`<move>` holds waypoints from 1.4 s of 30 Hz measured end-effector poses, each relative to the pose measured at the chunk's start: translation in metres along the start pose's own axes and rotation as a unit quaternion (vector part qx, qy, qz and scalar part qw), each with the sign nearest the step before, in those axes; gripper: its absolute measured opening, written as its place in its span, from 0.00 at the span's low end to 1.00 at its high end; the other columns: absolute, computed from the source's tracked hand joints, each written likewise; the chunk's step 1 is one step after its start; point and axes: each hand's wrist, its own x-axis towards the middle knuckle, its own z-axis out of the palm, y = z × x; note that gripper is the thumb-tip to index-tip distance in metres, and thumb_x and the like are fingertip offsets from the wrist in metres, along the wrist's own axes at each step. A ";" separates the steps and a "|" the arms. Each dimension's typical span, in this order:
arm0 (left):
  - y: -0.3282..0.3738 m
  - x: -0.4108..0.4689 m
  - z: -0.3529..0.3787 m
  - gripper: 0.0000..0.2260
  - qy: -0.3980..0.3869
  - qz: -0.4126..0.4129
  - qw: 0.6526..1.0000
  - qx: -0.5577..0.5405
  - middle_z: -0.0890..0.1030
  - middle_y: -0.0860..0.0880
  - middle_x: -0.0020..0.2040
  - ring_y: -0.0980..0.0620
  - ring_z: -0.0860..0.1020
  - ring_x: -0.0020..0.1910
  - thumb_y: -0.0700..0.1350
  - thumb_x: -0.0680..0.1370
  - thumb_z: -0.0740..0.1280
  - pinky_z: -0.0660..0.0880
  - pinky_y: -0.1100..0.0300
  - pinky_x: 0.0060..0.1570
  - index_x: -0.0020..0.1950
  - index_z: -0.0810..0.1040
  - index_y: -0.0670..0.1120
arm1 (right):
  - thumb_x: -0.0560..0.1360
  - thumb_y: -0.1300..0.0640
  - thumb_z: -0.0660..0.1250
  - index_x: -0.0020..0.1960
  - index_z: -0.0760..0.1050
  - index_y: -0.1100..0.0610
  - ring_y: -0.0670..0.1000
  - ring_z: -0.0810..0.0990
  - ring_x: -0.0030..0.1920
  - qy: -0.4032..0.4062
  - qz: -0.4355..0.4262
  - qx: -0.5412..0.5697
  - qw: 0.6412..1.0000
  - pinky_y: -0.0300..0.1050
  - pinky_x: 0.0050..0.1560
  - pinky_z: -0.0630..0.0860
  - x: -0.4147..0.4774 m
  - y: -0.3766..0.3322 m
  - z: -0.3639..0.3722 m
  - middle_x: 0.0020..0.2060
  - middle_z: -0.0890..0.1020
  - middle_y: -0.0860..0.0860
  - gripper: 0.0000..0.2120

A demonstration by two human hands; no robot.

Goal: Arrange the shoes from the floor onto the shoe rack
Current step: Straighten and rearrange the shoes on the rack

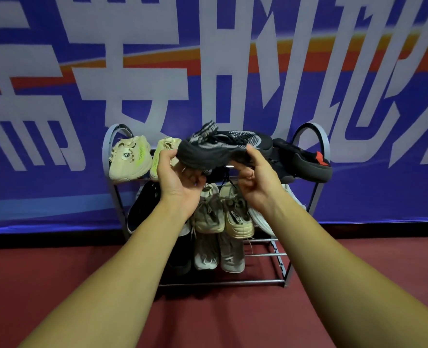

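A black and grey knit sneaker (223, 146) is held sideways over the top tier of the metal shoe rack (318, 197). My left hand (180, 177) grips its heel end from below, and my right hand (255, 179) holds the sole near the toe. On the top tier a pair of cream sneakers (130, 159) stands at the left, and a black shoe with a red tab (306, 162) lies at the right. The middle tier carries beige sneakers (223, 212), a black shoe at the left and a white shoe at the right, both partly hidden by my arms.
The bottom tier holds grey sneakers (218, 254) and a dark shoe, with bare bars at its right. The rack stands on red carpet (358, 272) against a blue banner wall (57, 96) with large white characters.
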 end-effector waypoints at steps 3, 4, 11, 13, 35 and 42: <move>-0.005 -0.003 -0.001 0.11 -0.004 -0.014 0.997 -0.075 0.78 0.46 0.35 0.48 0.75 0.35 0.47 0.75 0.56 0.65 0.57 0.37 0.40 0.74 0.44 | 0.79 0.52 0.68 0.52 0.76 0.57 0.41 0.64 0.19 0.013 0.007 0.023 1.000 0.31 0.17 0.58 0.003 0.003 0.004 0.46 0.86 0.61 0.08; -0.007 -0.003 -0.002 0.10 -0.002 -0.017 0.997 -0.069 0.79 0.45 0.37 0.47 0.76 0.37 0.44 0.75 0.54 0.65 0.57 0.38 0.39 0.74 0.44 | 0.79 0.52 0.68 0.54 0.76 0.57 0.41 0.64 0.19 0.018 0.008 0.029 0.999 0.31 0.17 0.59 0.004 0.005 0.004 0.48 0.86 0.62 0.09; -0.018 0.000 0.012 0.15 -0.009 0.004 0.992 0.125 0.83 0.51 0.50 0.56 0.80 0.43 0.44 0.74 0.72 0.69 0.62 0.35 0.61 0.77 0.48 | 0.74 0.55 0.72 0.63 0.71 0.57 0.42 0.66 0.20 0.005 -0.006 -0.010 1.000 0.33 0.18 0.62 0.006 0.021 0.006 0.63 0.78 0.67 0.20; -0.014 0.003 0.011 0.26 0.025 0.025 0.995 0.096 0.83 0.51 0.51 0.57 0.80 0.38 0.48 0.72 0.75 0.70 0.64 0.30 0.68 0.73 0.48 | 0.75 0.52 0.72 0.65 0.73 0.58 0.42 0.67 0.21 -0.016 0.008 -0.030 0.999 0.31 0.20 0.63 0.000 0.018 0.006 0.61 0.81 0.65 0.21; -0.019 0.003 0.019 0.26 -0.027 0.093 0.941 0.324 0.84 0.49 0.53 0.53 0.82 0.44 0.52 0.75 0.73 0.69 0.65 0.29 0.70 0.69 0.48 | 0.72 0.61 0.63 0.37 0.67 0.55 0.42 0.65 0.21 0.064 0.006 0.003 0.998 0.32 0.20 0.58 -0.003 0.009 -0.015 0.32 0.72 0.49 0.06; -0.030 -0.002 0.027 0.19 -0.040 0.080 0.919 0.383 0.84 0.49 0.48 0.54 0.81 0.39 0.47 0.77 0.71 0.68 0.70 0.24 0.66 0.69 0.50 | 0.70 0.60 0.70 0.51 0.73 0.59 0.43 0.73 0.25 0.045 -0.044 -0.004 0.998 0.34 0.22 0.64 -0.005 0.016 -0.015 0.34 0.79 0.51 0.11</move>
